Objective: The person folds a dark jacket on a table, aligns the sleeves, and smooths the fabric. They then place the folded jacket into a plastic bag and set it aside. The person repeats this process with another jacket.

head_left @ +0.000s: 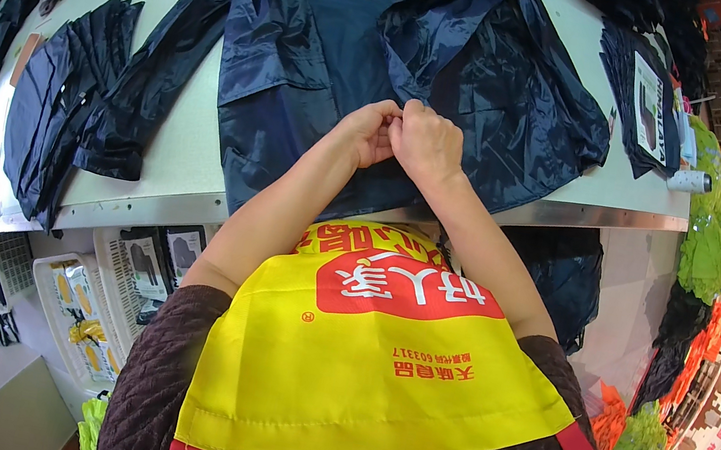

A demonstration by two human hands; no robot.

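Observation:
A dark navy jacket [285, 106] of shiny fabric lies spread on the white table, its front parted and its sleeves out to both sides. Above its lower middle my left hand [365, 133] and my right hand [430, 146] meet, fingertips together. Both are closed, with fingers curled in a pinch. Whatever is between the fingertips, if anything, is too small or hidden to make out. The jacket's lower edge reaches the table's front edge, close to my yellow apron [376, 353].
Folded dark garments [65, 96] lie at the table's left. A packaged dark garment [636, 110] and a thread spool [689, 181] sit at the right edge. Below are white baskets [46, 285] with packets. Bright green cloth [709, 233] hangs at the right.

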